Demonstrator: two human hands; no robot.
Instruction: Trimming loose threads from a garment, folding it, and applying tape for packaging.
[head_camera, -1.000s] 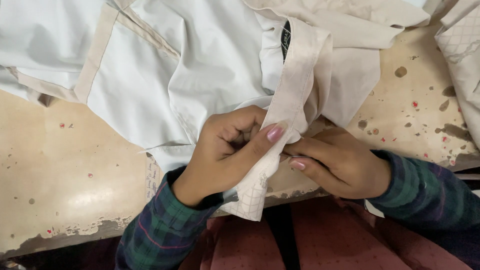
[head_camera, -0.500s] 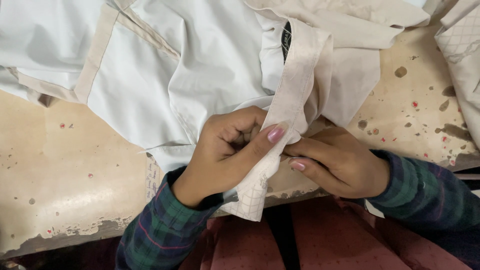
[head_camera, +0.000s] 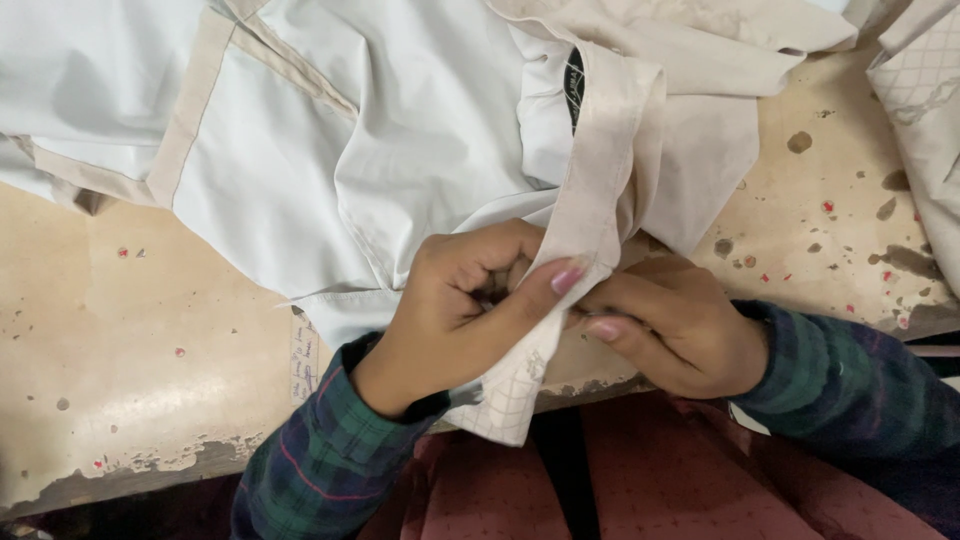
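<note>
Strip (head_camera: 598, 190) of beige cloth: long axis runs from upper centre down to lower centre. Left hand (head_camera: 470, 310) and right hand (head_camera: 675, 325) both pinch it at centre frame, thumbs meeting, over the table (head_camera: 130, 350) edge.

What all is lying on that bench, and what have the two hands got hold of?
Garment: one, pale white with beige trim bands, spread over the upper half of the table.
Beige strip: one, part of the garment, runs down from a dark label to both hands; its checked end hangs over the table edge.
Dark label: one, black, at the top of the strip.
Checked cloth: one, off-white, at the right edge.
Paper slip: one, white, by the left wrist.
Table: one, tan, chipped and spotted.
Left hand: pinching the strip, thumb on top.
Right hand: gripping the strip from the other side.
Sleeves: two, dark green plaid.
</note>
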